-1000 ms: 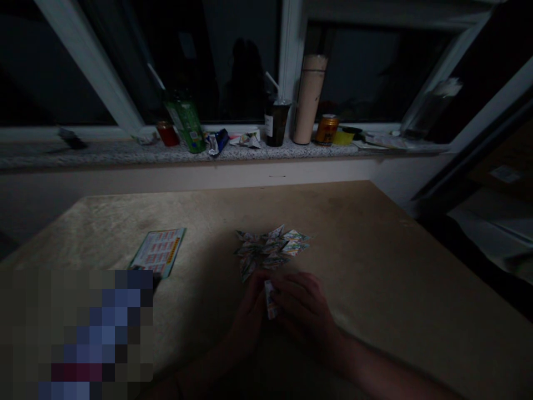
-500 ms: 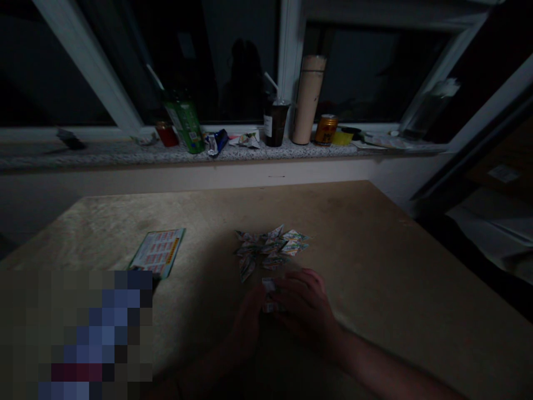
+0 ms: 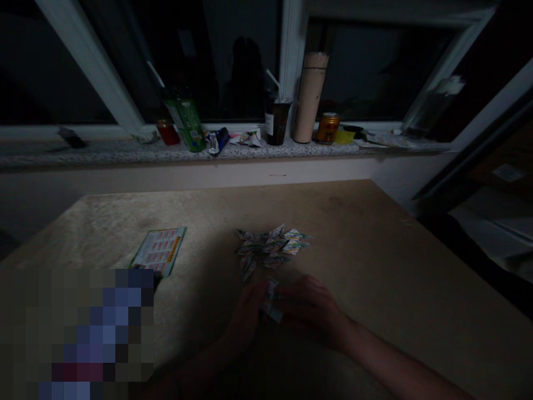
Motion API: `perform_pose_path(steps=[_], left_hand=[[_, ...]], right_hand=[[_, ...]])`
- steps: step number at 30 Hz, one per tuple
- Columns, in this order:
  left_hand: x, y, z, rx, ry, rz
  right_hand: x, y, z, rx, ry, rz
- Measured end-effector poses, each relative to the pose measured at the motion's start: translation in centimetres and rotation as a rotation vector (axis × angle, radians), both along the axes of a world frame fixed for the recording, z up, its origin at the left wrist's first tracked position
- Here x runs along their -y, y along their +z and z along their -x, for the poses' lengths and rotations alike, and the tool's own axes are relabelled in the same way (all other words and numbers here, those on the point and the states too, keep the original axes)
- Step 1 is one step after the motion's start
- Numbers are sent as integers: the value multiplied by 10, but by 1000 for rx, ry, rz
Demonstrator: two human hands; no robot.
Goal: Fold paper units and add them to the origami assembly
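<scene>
Both forearms angle inward low over worktop [image 3: 375, 233]; left hand [image 3: 245, 316] and right hand [image 3: 310, 308] pinch one folded paper piece [image 3: 270, 300], near paper pile [image 3: 270, 247].

Wooden table [image 3: 375, 233]: pale board top, dimly lit, set close to the wall below the window. Lying flat on it, left of centre: a printed sheet [image 3: 159, 251] with a green edge. Near centre, well apart from the sheet: a loose pile of folded paper pieces [image 3: 270, 247], pointed tips outward, pieces touching and overlapping.
</scene>
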State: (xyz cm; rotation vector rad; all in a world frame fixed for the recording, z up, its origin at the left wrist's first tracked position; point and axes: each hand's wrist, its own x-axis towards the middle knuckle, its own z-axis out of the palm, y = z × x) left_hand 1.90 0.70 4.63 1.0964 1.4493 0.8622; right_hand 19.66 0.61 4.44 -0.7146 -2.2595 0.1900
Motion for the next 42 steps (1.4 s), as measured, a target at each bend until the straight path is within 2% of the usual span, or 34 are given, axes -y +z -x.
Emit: perform_pose_path(steps=[5, 12, 17, 23, 26, 30, 36, 42], left_hand=[[-2, -2, -2, 36, 7, 22], [-3, 4, -5, 10, -157, -79], [-1, 4, -4, -35, -209, -123], [0, -2, -3, -21, -258, -54], [1, -3, -2, -28, -248, -55], [3, -2, -2, -61, -254, -64], [5, -6, -2, -62, -318, -69], [3, -3, -1, -10, -229, -17]], right_hand=[[1, 2, 0, 25, 2, 32], [2, 2, 1, -18, -50, 52], [4, 3, 1, -112, -113, 70], [2, 3, 4, -128, -277, 262], [1, 3, 6, -54, -228, 326], [2, 2, 8, -44, -143, 330], [0, -3, 8, -35, -115, 365], [4, -5, 8, -168, -167, 369]])
